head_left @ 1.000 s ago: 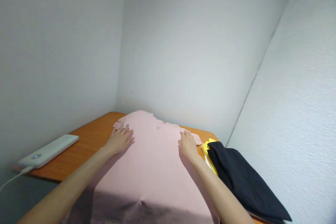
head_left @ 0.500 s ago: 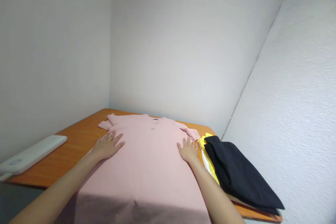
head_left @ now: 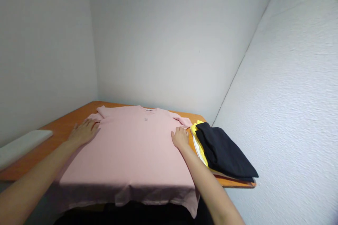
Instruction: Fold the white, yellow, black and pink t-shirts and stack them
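A pink short-sleeved T-shirt lies face up and spread flat, its neckline at the far side and its hem hanging over the near table edge. My left hand rests palm down by the shirt's left side, just below the left sleeve, fingers stretched and open. On the shirt's right edge, below the right sleeve, lies my right hand, also open, with the thumb apart and the fingers slightly bent. Neither hand holds anything that I can see.
Folded black cloth lies on yellow and white cloth at the right of the wooden table. A long white device sits at the left edge. Walls stand close behind and on both sides.
My left hand has slid outward to the left, off the chest area to the shirt's side. My right hand's fingers are more bent. The view has shifted, showing the hanging hem.
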A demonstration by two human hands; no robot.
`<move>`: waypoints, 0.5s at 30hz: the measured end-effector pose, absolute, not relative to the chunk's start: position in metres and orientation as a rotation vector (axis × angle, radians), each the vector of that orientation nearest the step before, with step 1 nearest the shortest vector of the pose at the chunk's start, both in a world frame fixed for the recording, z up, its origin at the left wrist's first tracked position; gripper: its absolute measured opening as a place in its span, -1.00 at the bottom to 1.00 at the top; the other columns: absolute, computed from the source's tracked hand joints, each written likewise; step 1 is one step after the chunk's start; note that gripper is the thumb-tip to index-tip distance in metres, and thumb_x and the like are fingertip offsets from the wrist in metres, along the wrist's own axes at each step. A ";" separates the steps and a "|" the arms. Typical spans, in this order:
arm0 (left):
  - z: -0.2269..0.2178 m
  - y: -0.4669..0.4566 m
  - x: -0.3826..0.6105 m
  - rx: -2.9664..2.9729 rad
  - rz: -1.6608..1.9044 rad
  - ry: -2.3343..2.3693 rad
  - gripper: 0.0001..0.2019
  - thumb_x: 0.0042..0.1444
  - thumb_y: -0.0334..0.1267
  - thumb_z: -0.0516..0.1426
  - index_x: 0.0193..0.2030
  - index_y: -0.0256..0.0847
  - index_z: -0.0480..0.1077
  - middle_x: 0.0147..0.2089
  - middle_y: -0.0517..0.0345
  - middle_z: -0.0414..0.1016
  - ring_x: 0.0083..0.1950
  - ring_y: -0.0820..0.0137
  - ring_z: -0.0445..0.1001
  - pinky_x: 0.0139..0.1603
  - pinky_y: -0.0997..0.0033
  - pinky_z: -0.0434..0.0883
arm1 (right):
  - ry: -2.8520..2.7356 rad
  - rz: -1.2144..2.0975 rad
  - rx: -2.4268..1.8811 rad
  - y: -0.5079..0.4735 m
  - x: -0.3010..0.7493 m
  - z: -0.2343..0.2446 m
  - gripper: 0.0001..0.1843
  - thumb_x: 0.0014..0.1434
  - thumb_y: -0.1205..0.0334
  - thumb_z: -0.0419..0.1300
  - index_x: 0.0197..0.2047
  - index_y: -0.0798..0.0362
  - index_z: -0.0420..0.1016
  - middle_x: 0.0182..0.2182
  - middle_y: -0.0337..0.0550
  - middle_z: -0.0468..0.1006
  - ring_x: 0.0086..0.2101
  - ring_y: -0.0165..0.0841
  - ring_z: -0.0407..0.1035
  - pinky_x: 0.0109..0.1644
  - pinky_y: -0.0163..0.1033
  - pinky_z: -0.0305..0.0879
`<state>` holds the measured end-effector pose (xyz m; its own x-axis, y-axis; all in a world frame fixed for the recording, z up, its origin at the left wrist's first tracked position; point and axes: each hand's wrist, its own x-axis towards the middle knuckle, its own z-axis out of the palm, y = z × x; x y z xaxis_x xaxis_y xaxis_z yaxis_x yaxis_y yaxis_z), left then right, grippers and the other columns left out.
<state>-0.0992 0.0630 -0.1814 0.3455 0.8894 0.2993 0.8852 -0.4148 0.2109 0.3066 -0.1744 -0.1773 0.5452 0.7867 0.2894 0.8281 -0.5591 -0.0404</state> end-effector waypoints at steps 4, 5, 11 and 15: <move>-0.181 0.065 -0.096 2.587 0.460 1.856 -0.48 0.29 0.01 -0.12 0.06 -0.39 0.41 0.22 -0.28 0.39 0.24 -0.09 0.29 0.29 -0.40 -0.19 | -1.335 -0.398 -2.628 -0.165 0.309 -0.169 -0.53 0.29 0.06 0.00 0.07 0.25 0.41 0.08 0.30 0.38 0.10 0.06 0.21 0.15 0.05 0.01; -0.181 0.066 -0.093 2.598 0.456 1.888 -0.46 0.28 0.03 -0.11 0.00 -0.43 0.43 0.21 -0.33 0.39 0.24 -0.11 0.28 0.30 -0.38 -0.22 | -1.329 -0.416 -2.628 -0.160 0.312 -0.164 -0.54 0.29 0.08 0.01 0.08 0.25 0.40 0.09 0.31 0.37 0.10 0.06 0.20 0.15 0.05 0.01; -0.170 0.074 -0.075 2.703 0.470 1.787 -0.44 0.34 -0.09 -0.21 0.22 -0.54 0.24 0.40 -0.28 0.12 0.45 0.05 -0.02 0.39 -0.08 -0.21 | -1.301 -0.471 -2.606 -0.115 0.351 -0.123 -0.59 0.35 0.25 -0.11 0.13 0.29 0.34 0.08 0.35 0.38 0.11 -0.02 0.23 0.14 0.00 0.06; -0.153 0.067 -0.068 2.560 0.542 1.733 -0.27 0.37 -0.07 -0.44 0.09 -0.71 0.30 0.28 -0.42 0.28 0.34 -0.12 0.16 0.31 -0.29 -0.25 | -1.345 -0.314 -2.619 -0.082 0.377 -0.114 -0.66 0.28 0.28 0.07 0.08 0.23 0.40 0.01 0.27 0.49 0.07 -0.08 0.33 0.12 -0.06 0.12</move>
